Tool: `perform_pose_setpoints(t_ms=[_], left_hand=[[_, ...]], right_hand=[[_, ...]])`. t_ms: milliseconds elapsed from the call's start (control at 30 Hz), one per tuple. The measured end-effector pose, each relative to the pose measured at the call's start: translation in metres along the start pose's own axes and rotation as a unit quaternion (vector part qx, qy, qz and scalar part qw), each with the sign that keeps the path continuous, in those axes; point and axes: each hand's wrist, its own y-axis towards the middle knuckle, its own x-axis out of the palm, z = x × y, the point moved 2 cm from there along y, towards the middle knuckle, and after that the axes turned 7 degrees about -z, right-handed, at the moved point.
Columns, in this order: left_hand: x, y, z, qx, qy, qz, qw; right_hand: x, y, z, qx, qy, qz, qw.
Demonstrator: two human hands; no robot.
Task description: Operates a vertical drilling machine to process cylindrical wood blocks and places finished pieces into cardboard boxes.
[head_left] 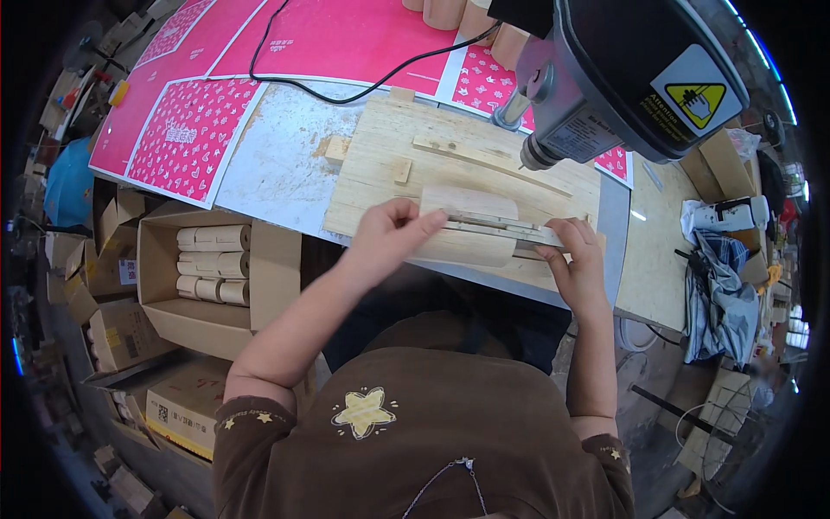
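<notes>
- Far left of the frame, an open cardboard box (259, 259) sits below the table edge, with pale wooden cylinders (212, 262) stacked on their sides inside it.
- Upper left, pink printed sheets (194, 130) cover the table, and a black cable (346, 86) curls across them.
- In the middle, a light plywood jig board (380, 164) lies on the table, thin wooden strips fixed to its top.
- My left hand (389, 235) rests at the near edge of that board, fingers bent and pressed lightly against the left end of the rounded wooden piece (467, 227).
- That wooden piece lies on its side across the jig at centre frame, with a narrow metal strip (506, 229) running along its top.
- My right hand (577, 259) is at the right end of the piece, fingers half curled, thumb and fingertips touching the end of the strip; whether they really pinch it, I cannot tell.
- Upper right, the grey head of a drill press (631, 78) hangs over the board, a yellow warning label on its housing.
- Far right, a second wooden bench (648, 251) carries crumpled cloth (718, 294).
</notes>
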Motion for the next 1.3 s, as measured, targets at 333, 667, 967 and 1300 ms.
perform_pose_setpoints(t_ms=[333, 667, 967, 1300], left_hand=[[0.025, 0.023, -0.006, 0.338, 0.285, 0.018, 0.897], [0.005, 0.05, -0.02, 0.333, 0.398, 0.139, 0.844], [0.002, 0.052, -0.012, 0.314, 0.397, 0.079, 0.859], [0.003, 0.053, -0.013, 0.302, 0.439, 0.086, 0.842]], right_hand=[[-0.015, 0.01, 0.037, 0.058, -0.049, 0.09, 0.993], [-0.004, 0.033, 0.026, 0.043, 0.029, 0.067, 0.996], [-0.135, 0.097, -0.037, -0.117, 0.223, 0.352, 0.901], [-0.116, 0.041, -0.075, -0.052, -0.077, 0.347, 0.933]])
